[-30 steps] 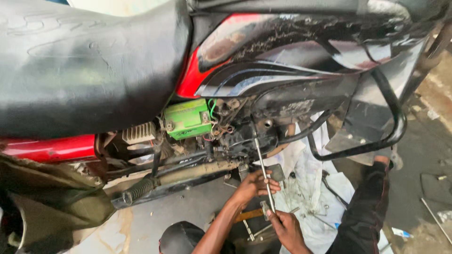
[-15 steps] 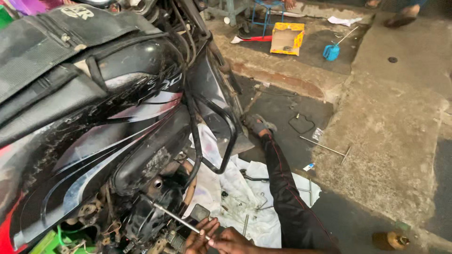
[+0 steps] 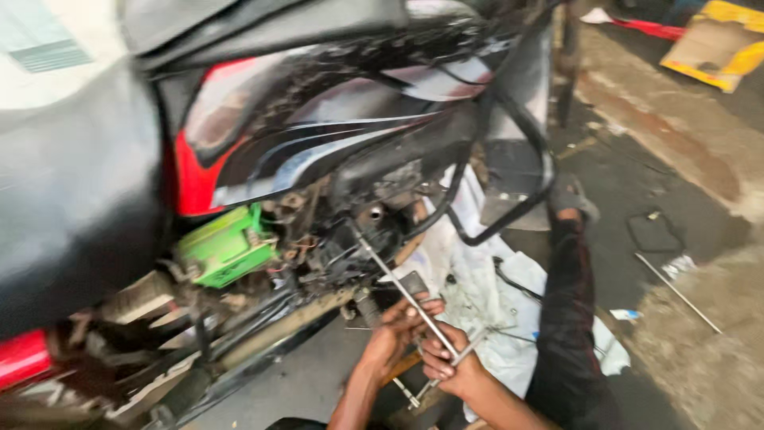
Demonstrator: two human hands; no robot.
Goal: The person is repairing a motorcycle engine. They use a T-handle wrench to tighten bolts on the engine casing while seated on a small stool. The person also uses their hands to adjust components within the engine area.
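Oily concrete lies under a motorcycle [image 3: 318, 151], where 2 hands, left hand [image 3: 400, 322] and right hand [image 3: 450, 368], both clench a long T-handle wrench [image 3: 406, 295] (stiff, probably slick; best gripped at its crossbar) reaching toward 11 o'clock into the engine.

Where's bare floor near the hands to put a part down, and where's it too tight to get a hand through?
Free: the dark floor between the black leg and the concrete curb, and the grey patch under the frame rail. Crowded: around the long T-handle wrench, where left hand, right hand, wiring and green battery bunch together.
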